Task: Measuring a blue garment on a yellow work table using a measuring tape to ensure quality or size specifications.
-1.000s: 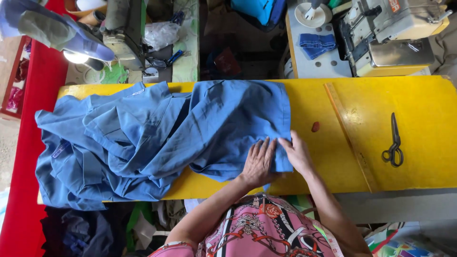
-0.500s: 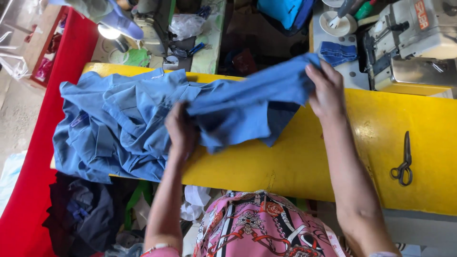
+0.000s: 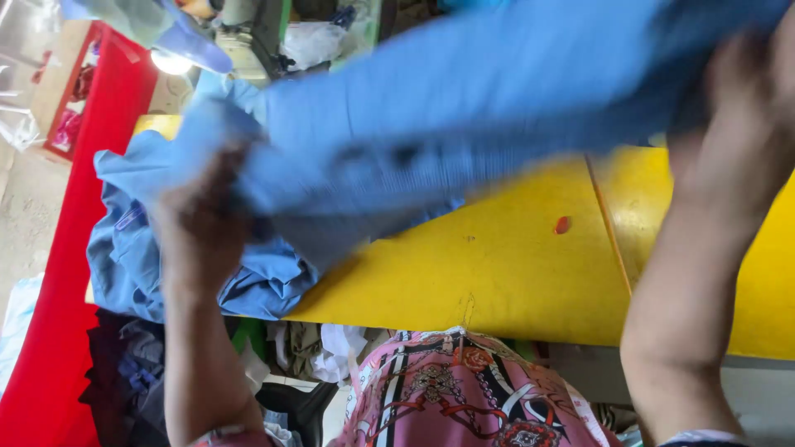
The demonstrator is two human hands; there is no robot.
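Both hands' fingers [image 3: 745, 74] pinch blue cloth [image 3: 464, 124] stretched between them.

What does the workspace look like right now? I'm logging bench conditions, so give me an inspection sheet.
Surface: yellow table, small red mark on it.
Job's things: blue cloth lifted and stretched above the table, blurred; blue pile at the table's left end.
Clutter: fabric scraps below the table edge.
Hands: left hand and right hand both grip the cloth.
Cables: nothing seen.
Surroundings: lit lamp, red stand at left.
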